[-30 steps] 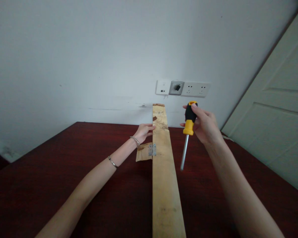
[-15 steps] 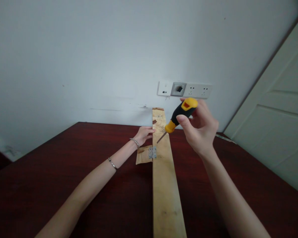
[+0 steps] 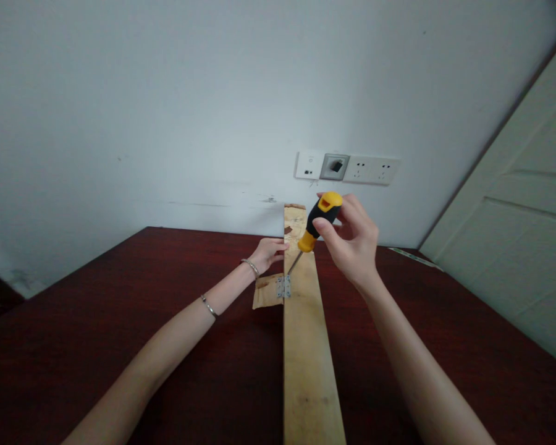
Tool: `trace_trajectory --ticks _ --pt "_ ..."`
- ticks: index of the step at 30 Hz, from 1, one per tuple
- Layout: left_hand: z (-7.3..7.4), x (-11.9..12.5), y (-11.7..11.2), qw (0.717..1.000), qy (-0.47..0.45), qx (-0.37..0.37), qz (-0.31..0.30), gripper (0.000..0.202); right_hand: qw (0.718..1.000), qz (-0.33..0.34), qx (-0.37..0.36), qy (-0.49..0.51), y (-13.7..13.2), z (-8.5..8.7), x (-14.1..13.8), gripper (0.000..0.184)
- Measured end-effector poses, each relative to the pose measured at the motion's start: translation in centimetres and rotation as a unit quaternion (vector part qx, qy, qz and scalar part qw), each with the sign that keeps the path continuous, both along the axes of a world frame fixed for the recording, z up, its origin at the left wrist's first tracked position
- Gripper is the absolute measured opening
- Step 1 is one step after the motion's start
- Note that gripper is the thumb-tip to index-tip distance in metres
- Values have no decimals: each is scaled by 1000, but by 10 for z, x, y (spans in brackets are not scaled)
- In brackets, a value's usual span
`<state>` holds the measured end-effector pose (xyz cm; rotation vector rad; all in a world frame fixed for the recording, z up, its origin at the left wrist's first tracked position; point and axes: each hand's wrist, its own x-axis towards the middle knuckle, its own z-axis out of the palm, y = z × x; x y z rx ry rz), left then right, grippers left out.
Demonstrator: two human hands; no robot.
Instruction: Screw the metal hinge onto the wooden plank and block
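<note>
A long pale wooden plank [image 3: 308,352] runs away from me across the dark red tabletop. On its left edge a small metal hinge [image 3: 284,286] joins it to a short wood piece [image 3: 267,292]. My left hand [image 3: 269,250] grips the plank's left side beyond the hinge, thumb on top and its other fingers partly hidden. In my right hand [image 3: 352,238] is a yellow and black screwdriver [image 3: 318,221], held by the handle and tilted. Its tip reaches down to the far end of the hinge's right leaf; whether it touches a screw is too small to tell.
The dark red table [image 3: 204,383] meets a pale wall [image 3: 189,111] at the back. Wall sockets [image 3: 372,170] and a black plug [image 3: 337,165] sit just beyond the plank's far end. A white panelled door [image 3: 519,247] stands at the right, near a thin strip [image 3: 417,258] on the table.
My right hand has moved left and slightly down, bringing the screwdriver's tip from above the plank to the hinge. My left hand stays where it was on the plank.
</note>
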<state>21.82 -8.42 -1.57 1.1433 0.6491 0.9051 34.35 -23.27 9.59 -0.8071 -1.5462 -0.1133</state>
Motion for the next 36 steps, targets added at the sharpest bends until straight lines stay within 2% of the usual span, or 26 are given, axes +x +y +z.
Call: trace_trajectory --ticks 15,22,36 --pt "5 -3 -1 1000 15 -4 19 10 1000 11 20 -10 4 -4 -4 23" --pt "3 -4 1 1000 15 14 17 14 1000 15 -6 -1 5 -7 -4 26" --pt "0 -4 5 999 24 19 19 12 1000 25 -5 -12 7 -9 -5 27"
